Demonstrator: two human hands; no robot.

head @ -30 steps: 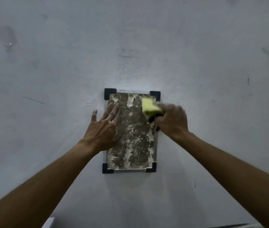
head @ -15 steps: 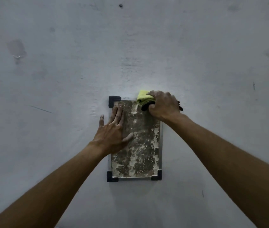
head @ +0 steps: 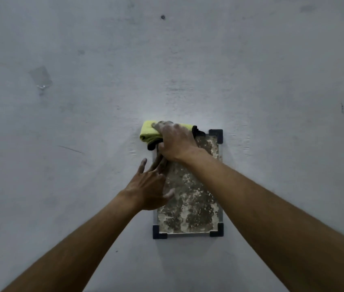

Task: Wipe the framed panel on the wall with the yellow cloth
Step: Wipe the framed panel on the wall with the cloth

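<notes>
Bare grey wall (head: 272,81) lies open on every side of the framed panel (head: 190,199). Nearer, the left hand (head: 149,186) presses flat on the panel's left edge, fingers spread. Farther up, the right hand (head: 176,142) is closed around the yellow cloth (head: 148,132) at the panel's top-left corner, overhanging onto wall.

— What did the person wear on the arms?

— Nothing; both forearms were bare from the frame's bottom edge up to the wrists, with no sleeves, watch or bands.

— And the hands?

— The left hand (head: 149,186) was ungloved. The right hand (head: 175,142) was ungloved too, its knuckles and fingers dusted with pale powdery smudges.
</notes>
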